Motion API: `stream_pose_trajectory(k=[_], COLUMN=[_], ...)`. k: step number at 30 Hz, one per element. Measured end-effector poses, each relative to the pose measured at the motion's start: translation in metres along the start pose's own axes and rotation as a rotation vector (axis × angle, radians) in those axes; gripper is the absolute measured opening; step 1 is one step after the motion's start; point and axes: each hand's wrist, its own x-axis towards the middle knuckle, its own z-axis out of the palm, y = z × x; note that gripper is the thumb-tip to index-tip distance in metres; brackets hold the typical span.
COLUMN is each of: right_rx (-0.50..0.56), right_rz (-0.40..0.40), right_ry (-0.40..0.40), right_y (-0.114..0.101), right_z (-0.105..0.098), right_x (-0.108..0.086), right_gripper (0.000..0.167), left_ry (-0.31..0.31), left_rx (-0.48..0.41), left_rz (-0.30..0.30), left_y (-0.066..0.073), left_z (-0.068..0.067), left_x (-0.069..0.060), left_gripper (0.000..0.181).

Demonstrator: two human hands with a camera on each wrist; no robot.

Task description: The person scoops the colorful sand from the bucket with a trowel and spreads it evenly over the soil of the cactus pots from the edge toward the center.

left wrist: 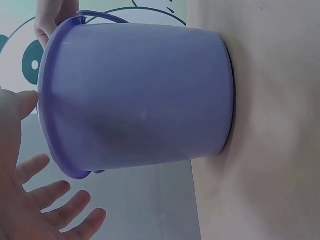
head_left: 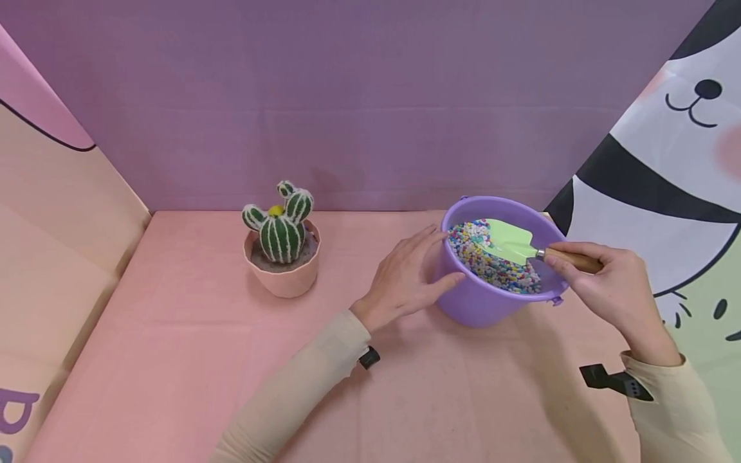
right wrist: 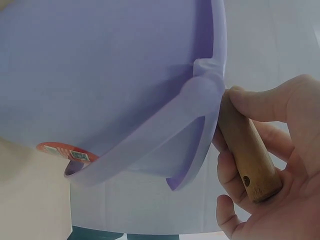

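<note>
A purple bucket (head_left: 480,302) stands upright on the pink surface, holding multicoloured beads (head_left: 492,263). My right hand (head_left: 613,283) grips the wooden handle (right wrist: 250,150) of a small trowel. Its light green blade (head_left: 509,240) lies over the beads inside the bucket. In the head view my left hand (head_left: 408,276) is at the bucket's left side, fingers extended near the rim. The left wrist view shows that hand's thumb (left wrist: 27,102) at the rim with the other fingers spread; whether they touch it I cannot tell.
Left of the bucket stands a pink pot (head_left: 283,283) with a knitted cactus (head_left: 282,238) in it. A purple wall (head_left: 370,103) rises behind. Printed side panels border both sides, the right one showing a panda (head_left: 689,161). The bucket's handle (right wrist: 135,135) hangs down its side.
</note>
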Motion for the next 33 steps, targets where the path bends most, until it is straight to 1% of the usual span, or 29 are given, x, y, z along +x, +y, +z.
stream_pose_trajectory(k=[3, 11, 19, 25, 28, 33], right_rx=[-0.002, -0.014, -0.015, 0.001, 0.004, 0.020], right_rz=[0.006, 0.013, -0.010, -0.047, -0.054, -0.050], right_ry=[-0.004, -0.009, 0.009, 0.022, 0.019, 0.011], right_y=[-0.001, -0.005, -0.008, -0.013, -0.016, -0.021], right_z=[0.001, 0.003, 0.005, 0.009, 0.011, 0.015], right_x=[0.000, 0.000, 0.000, 0.000, 0.000, 0.000], right_gripper=[0.041, 0.042, 0.039, 0.035, 0.034, 0.033], left_ry=[0.015, 0.016, -0.006, 0.001, 0.004, 0.025], left_rx=[0.007, 0.012, -0.003, -0.011, 0.000, 0.023], left_rz=[0.013, -0.009, -0.069, -0.104, -0.102, -0.076], left_y=[-0.002, -0.007, -0.010, -0.016, -0.020, -0.027], left_z=[-0.001, -0.006, -0.013, -0.018, -0.021, -0.025], left_x=[-0.001, -0.003, -0.006, -0.011, -0.013, -0.017], left_gripper=[0.074, 0.068, 0.070, 0.072, 0.072, 0.068])
